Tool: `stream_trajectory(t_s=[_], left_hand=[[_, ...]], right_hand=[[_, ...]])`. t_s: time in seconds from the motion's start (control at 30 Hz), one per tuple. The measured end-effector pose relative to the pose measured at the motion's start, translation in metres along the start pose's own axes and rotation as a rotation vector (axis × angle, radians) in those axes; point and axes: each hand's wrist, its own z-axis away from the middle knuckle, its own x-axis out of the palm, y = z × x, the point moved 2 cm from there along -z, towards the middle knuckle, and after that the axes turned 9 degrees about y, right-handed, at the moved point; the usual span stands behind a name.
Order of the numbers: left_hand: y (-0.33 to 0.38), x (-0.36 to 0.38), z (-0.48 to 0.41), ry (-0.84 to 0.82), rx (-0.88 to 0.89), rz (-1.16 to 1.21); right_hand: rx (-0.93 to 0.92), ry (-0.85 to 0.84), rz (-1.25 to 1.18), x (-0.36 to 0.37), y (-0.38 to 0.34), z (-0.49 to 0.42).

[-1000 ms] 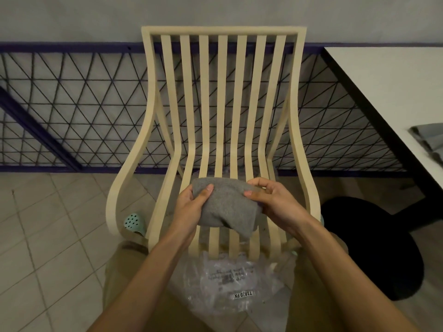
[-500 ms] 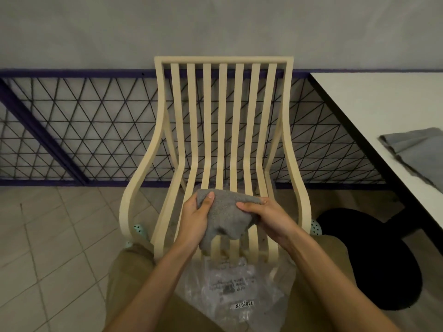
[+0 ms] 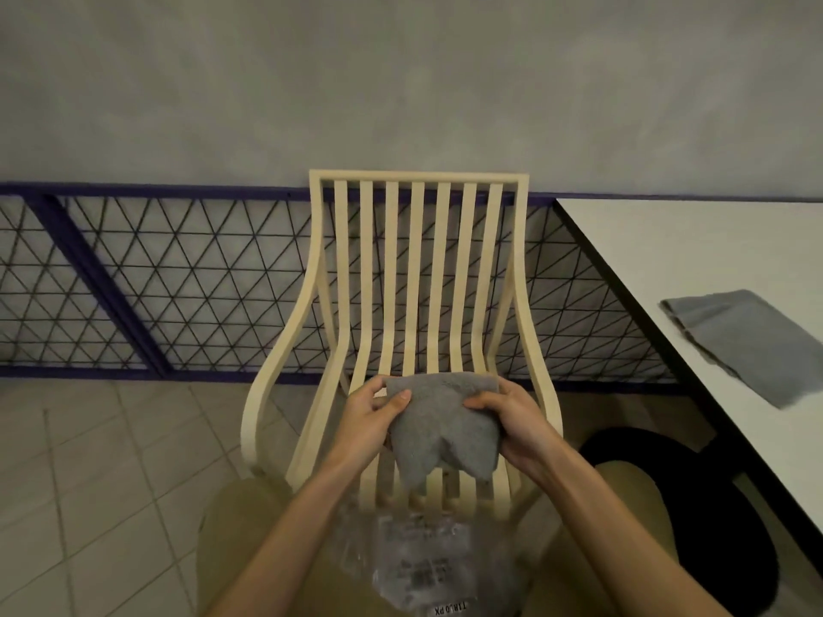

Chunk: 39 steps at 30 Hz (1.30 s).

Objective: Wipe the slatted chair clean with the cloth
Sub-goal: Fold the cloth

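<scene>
- Crinkled clear plastic bag [image 3: 418,567] lies on the lap.
- Left hand [image 3: 367,423] and right hand [image 3: 519,423] pinch the soft grey terry cloth [image 3: 441,431] by its upper corners, over the seat; it looks light and limp, best bunched in one palm.
- Cream-coloured slatted chair [image 3: 417,260] stands beyond, rigid with narrow slats.

The white tabletop [image 3: 694,260] on the right carries one folded grey cloth [image 3: 748,345], lying flat close to its dark edge. The tiled floor [image 3: 111,460] bears the slatted chair [image 3: 416,269] and a dark round shape [image 3: 721,527], perhaps the table's base.
</scene>
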Motion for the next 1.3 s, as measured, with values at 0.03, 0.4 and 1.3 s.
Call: stream_trajectory(t_s=[0.03,0.4,1.3], left_hand=[[0.003,-0.007,-0.01,0.003,0.0,-0.033],[-0.002,-0.085,-0.138,0.188,-0.101,-0.018],[0.215,0.047,-0.139,-0.031,-0.6,0.099]], right_hand=[[-0.005,0.025,-0.002,-0.001,-0.003,-0.008],[0.084,0.3,-0.189,-0.031,-0.019,-0.117],[0.198,0.274,0.256,0.023,-0.219,-0.09]])
